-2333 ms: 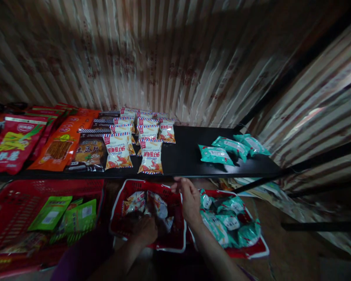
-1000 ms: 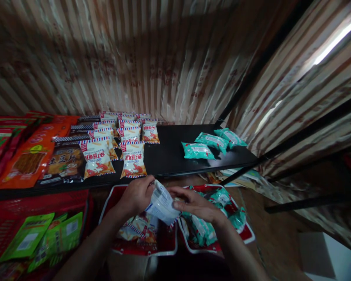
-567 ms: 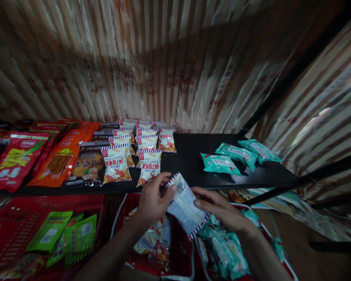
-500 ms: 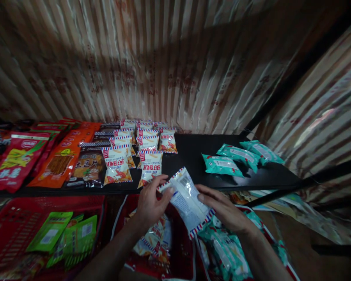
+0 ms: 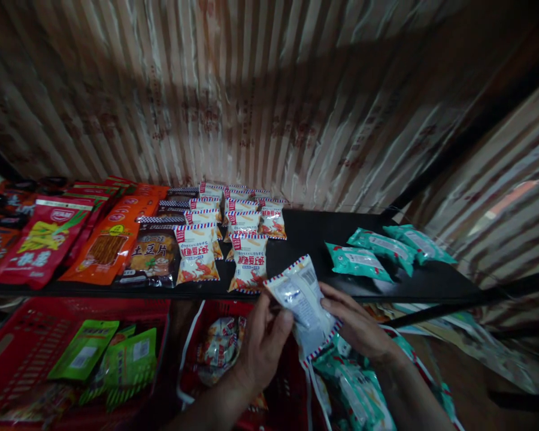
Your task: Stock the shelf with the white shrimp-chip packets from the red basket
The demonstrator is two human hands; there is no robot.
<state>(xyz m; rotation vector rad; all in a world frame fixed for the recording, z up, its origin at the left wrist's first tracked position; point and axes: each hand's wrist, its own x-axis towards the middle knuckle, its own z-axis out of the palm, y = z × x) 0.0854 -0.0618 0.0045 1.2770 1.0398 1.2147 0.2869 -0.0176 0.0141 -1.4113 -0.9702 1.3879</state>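
Between my two hands is a white snack bag (image 5: 303, 302), tilted, with its printed back toward me and red-and-blue striped ends. My left hand (image 5: 263, 347) pinches its left edge, thumb in front. My right hand (image 5: 359, 323) grips the opposite side near the top with its fingers closed. Just beyond, matching white-and-orange snack bags (image 5: 248, 263) stand in rows on a black shelf (image 5: 303, 230). Below my hands, a red basket (image 5: 287, 389) has more of these bags inside. Teal snack bags (image 5: 357, 383) fill the container under my right hand.
Teal packets (image 5: 359, 261) lie on the shelf's right part. Black potato-chip bags (image 5: 153, 254), an orange packet (image 5: 105, 245) and red packets (image 5: 42, 239) line its left. Green packets (image 5: 85, 347) lie in another red basket (image 5: 22, 335). A slanted black bar (image 5: 424, 314) crosses at right.
The view has swung slightly left, so the shelf sits further right in the picture. My left hand is lower on the bag's edge. Both hands keep hold of the bag.
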